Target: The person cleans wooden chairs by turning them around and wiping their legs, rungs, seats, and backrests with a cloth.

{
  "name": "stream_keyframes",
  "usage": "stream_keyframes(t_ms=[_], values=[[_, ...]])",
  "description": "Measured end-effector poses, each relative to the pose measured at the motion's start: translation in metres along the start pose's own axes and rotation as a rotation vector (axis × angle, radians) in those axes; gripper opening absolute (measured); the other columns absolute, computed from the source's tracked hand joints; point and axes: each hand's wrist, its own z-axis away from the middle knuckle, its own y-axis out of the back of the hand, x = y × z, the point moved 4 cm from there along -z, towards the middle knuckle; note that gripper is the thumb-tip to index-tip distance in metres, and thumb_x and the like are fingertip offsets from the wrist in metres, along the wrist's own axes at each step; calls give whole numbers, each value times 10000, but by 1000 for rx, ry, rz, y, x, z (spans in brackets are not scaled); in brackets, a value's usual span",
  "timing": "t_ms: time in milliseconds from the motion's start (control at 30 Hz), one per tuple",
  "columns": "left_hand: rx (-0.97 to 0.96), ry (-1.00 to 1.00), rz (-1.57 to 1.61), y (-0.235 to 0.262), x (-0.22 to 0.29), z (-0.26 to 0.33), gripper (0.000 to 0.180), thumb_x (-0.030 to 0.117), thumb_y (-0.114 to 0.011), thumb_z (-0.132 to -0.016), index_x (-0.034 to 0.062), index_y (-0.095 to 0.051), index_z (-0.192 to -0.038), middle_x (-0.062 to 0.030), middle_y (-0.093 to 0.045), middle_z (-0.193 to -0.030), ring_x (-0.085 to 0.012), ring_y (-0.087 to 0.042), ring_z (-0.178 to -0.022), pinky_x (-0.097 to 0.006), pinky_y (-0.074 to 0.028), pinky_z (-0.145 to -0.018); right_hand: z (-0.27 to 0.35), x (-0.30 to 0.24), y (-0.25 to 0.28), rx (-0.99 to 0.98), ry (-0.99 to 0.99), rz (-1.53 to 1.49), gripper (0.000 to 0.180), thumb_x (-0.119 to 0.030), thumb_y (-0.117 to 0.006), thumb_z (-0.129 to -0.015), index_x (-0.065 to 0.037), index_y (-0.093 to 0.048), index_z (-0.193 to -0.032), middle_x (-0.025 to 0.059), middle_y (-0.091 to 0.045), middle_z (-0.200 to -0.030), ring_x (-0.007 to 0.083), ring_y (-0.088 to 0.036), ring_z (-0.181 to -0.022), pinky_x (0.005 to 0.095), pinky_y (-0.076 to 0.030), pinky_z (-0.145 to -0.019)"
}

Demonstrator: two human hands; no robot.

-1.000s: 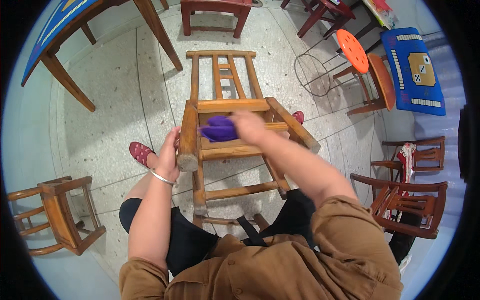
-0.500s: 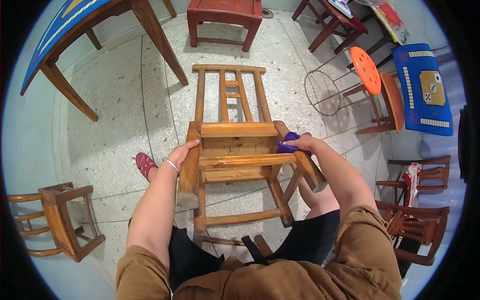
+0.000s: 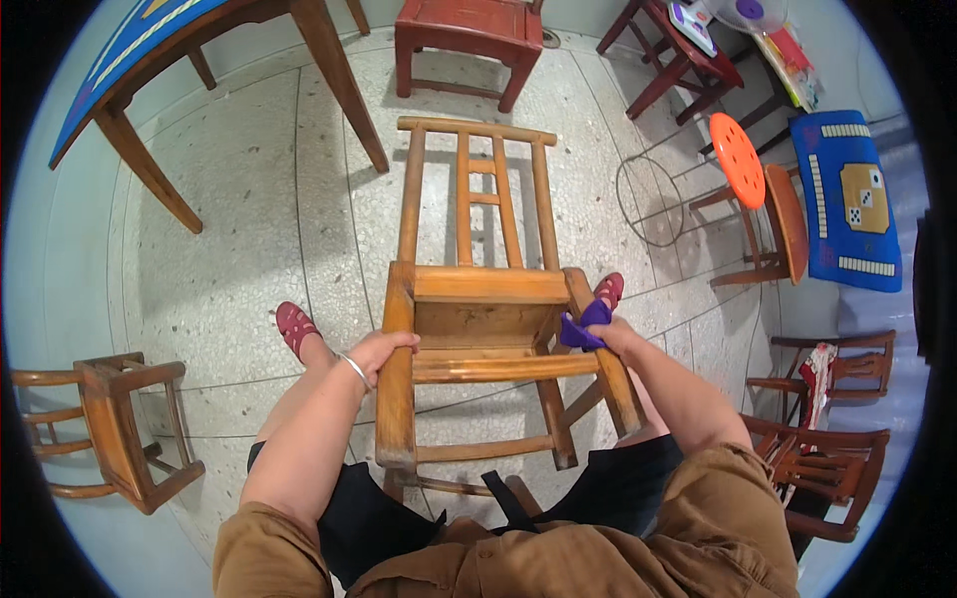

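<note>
Floor: pale speckled terrazzo [image 3: 229, 289] with thin dividing joints, matte; furniture stands all around the person.

Chair: a low wooden chair [image 3: 478, 299] tipped onto its back on the floor, backrest slats pointing away from the person, legs and rungs toward them — golden varnished wood, square-section legs, rounded slats, glossy where light hits. Lying this way it exposes the seat frame and legs to both hands (my reading of why it is laid down).

Left hand: the left hand [image 3: 377, 351] is closed around the left leg, fingers wrapped over its top edge, a thin bangle at the wrist. Judged as a steadying grip, so the frame does not slide.

Right hand: the right hand [image 3: 610, 337] is closed on a purple cloth [image 3: 582, 327], bunched and soft, pressed against the right leg near the seat corner.

Feet: red sandals — one foot [image 3: 295, 327] left of the chair, the other just showing behind the right leg, so the chair sits between the knees.

Surroundings: a red stool [image 3: 469, 40] beyond the backrest; a blue-topped table [image 3: 130, 50] upper left; a small wooden stool [image 3: 120, 429] at left; an orange round stool [image 3: 740, 159] and a blue game board [image 3: 847, 199] at right.
</note>
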Motion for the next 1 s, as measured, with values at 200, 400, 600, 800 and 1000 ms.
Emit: stream_keyframes(t_ms=[200,400,600,800,1000], values=[[27,-216,-75,-19,27,22,265,200,-685,-754,-15,-605,-888,-83,-609,-760,-171,-592,-658,-302,-481,-569,54,2,-6,66,24,-95,409,-130,-691,-686,23,-579,-1049,74,-629,-908,165,-616,-780,295,-499,-720],[36,-414,-231,-23,59,21,256,132,-658,-768,1,-540,-954,-71,-586,-808,-137,-580,-662,-284,-484,-623,54,7,-10,188,200,-272,394,-86,-692,-682,10,-568,-1043,65,-624,-869,153,-614,-764,293,-511,-668],[283,-633,-429,2,46,-3,503,175,-751,-652,-35,-497,-1032,-125,-603,-875,-219,-614,-801,-324,-496,-713,25,24,-38,394,436,-195,690,-52,-686,-673,0,-378,-1288,111,-555,-1086,205,-576,-925,302,-485,-813],[526,-597,-537,15,6,-4,582,231,-769,-659,-31,-491,-1099,-194,-627,-956,-315,-617,-899,-360,-477,-810,46,16,-66,478,447,-107,619,-74,-711,-671,18,-445,-1222,117,-571,-1075,231,-552,-1030,325,-435,-903],[751,-536,-613,-2,-1,21,581,255,-728,-706,18,-478,-1175,-213,-628,-1020,-349,-613,-950,-378,-476,-842,49,16,-64,577,667,-52,541,-165,-692,-773,27,-457,-1221,132,-591,-1075,220,-575,-993,331,-439,-895]])
